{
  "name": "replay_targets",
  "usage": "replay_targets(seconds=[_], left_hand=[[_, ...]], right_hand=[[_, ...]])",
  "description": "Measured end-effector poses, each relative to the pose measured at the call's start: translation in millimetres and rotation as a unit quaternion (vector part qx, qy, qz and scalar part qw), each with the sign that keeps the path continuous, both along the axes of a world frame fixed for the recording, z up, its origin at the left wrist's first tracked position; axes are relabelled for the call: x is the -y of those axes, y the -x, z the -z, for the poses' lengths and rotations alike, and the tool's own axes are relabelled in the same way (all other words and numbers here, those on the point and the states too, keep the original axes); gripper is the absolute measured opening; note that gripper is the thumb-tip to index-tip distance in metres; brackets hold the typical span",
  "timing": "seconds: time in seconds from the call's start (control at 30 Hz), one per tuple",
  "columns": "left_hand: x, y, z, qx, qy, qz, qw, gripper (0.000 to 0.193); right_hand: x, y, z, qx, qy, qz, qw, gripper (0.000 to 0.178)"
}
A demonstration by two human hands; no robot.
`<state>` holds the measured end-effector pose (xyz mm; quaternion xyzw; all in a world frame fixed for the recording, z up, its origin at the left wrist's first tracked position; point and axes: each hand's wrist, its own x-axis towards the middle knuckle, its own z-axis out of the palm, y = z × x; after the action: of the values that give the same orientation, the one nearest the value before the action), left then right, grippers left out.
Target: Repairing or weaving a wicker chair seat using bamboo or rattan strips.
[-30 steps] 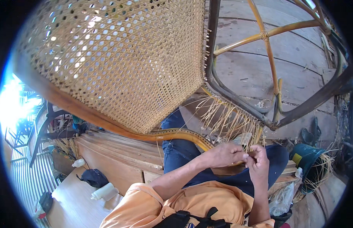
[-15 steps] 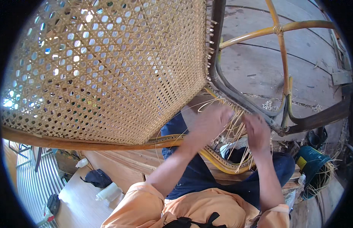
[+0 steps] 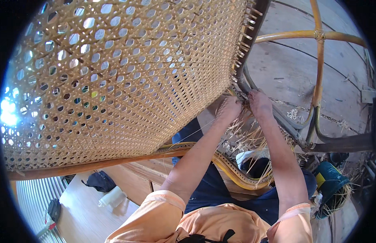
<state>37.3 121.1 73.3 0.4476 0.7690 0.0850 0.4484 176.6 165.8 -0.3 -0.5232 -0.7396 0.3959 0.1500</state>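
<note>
Both hands reach up to the lower right corner of a woven cane panel [image 3: 147, 81], where it meets a dark chair frame rail [image 3: 242, 81]. My left hand [image 3: 231, 107] is closed beside the panel's edge, and what its fingers grip is hidden. From near it a thin strand [image 3: 196, 131] trails down to the left. My right hand [image 3: 260, 104] is closed with curled fingertips against the dark rail; anything inside them is out of sight. Loose cane strands [image 3: 256, 135] hang below the hands. A yellowish curved frame rail [image 3: 230, 169] with a row of holes lies across my lap.
More bent rattan poles [image 3: 319, 69] of the frame, bound at a joint, rise at the right. A dark green bucket [image 3: 330, 182] with cane scraps stands at lower right. On the floor at left lie a dark bag [image 3: 101, 181] and a white roll [image 3: 113, 198].
Both hands have moved up and farther away, from the loose strands to the panel's corner by the dark rail. The panel now appears larger and shifted right in the view.
</note>
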Motion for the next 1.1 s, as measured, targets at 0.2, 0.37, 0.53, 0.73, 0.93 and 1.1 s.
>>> replay_targets(seconds=[0.2, 0.37, 0.53, 0.73, 0.93, 1.1], left_hand=[[3.5, 1.9, -4.3, 0.006, 0.019, -0.050, 0.999, 0.027], [5.6, -3.9, -2.5, -0.005, 0.008, -0.055, 0.998, 0.027], [9.4, -3.7, -3.1, 0.009, -0.011, -0.086, 0.996, 0.025], [14.4, -1.6, -7.2, -0.021, -0.016, -0.071, 0.997, 0.026], [13.2, -7.5, -11.1, 0.020, -0.008, -0.089, 0.996, 0.027], [12.2, -4.8, -20.9, 0.032, -0.016, -0.101, 0.994, 0.030]], right_hand=[[2.8, 18.2, -52.2, 0.246, 0.002, -0.095, 0.965, 0.015], [2.2, 10.2, -22.0, 0.357, -0.066, -0.166, 0.917, 0.017], [3.3, 9.1, -22.8, 0.348, -0.159, -0.201, 0.902, 0.014], [0.6, 15.4, -28.4, 0.311, -0.130, -0.198, 0.921, 0.013], [-4.4, 16.9, -36.8, 0.276, -0.094, -0.183, 0.939, 0.013], [-7.8, 35.8, -85.5, 0.218, -0.025, -0.131, 0.967, 0.010]])
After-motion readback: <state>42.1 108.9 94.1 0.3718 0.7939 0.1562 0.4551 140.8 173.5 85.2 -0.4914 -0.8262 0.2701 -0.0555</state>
